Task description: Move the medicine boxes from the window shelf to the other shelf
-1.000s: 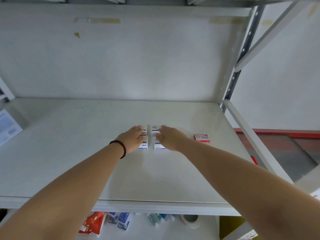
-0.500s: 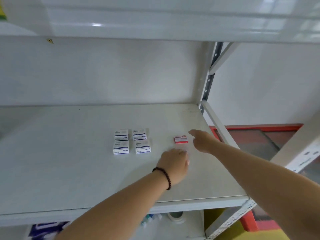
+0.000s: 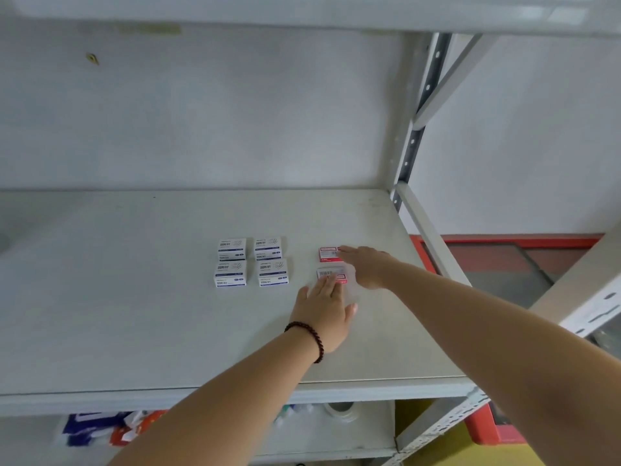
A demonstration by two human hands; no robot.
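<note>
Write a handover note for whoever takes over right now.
Left hand: flat, fingers on the near red box, not gripping.
Right hand: open, fingertips at the far red box.
Four white boxes sit in a two-by-two block on the shelf, left of the red pair.
Done: six boxes placed here.
Left: square up the red pair; whether more remain at the window shelf cannot be seen.

A storeroom or stockroom. Grey bolt-together metal shelving (image 3: 408,153) with slotted uprights stands against a bare white wall (image 3: 504,146). Small medicine boxes (image 3: 250,261) sit in neat rows on one shelf (image 3: 117,297); loose packets (image 3: 100,428) lie blurred on the shelf below.
</note>
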